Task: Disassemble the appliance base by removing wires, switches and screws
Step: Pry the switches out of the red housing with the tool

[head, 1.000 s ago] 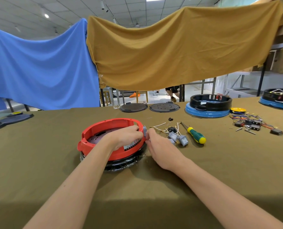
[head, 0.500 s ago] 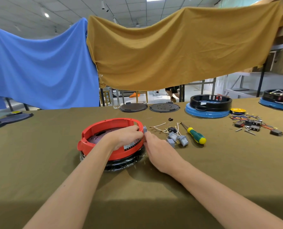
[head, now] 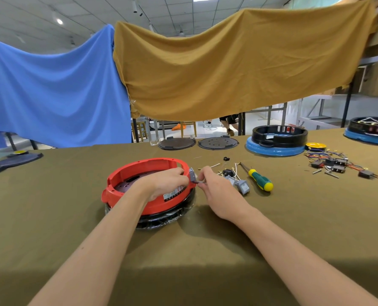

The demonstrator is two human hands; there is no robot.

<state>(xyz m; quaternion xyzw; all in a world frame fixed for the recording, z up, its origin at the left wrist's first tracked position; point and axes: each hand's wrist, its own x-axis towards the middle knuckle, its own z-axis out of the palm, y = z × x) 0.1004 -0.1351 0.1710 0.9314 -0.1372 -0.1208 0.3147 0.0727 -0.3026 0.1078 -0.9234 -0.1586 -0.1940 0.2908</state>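
Note:
A round red appliance base (head: pixel 139 171) lies upside down on a black lower ring in the middle of the olive table. My left hand (head: pixel 163 183) grips its right rim from above. A grey switch (head: pixel 191 174) sticks out of that rim. My right hand (head: pixel 216 188) pinches the switch's lower end from the right side. Just right of my hands lie loose grey switches (head: pixel 242 186), white wires (head: pixel 214 166) and a green and yellow screwdriver (head: pixel 260 179).
Two dark round plates (head: pixel 218 142) lie at the table's far edge. A black and blue base (head: pixel 276 142) stands at the back right, a second one (head: pixel 370 130) at the far right. Loose switches and coloured wires (head: pixel 336 164) lie between them. Blue and mustard cloths hang behind.
My right hand has slid slightly right and its fingertips now pinch the grey switch, which stands further out of the red rim. My left hand stays on the rim.

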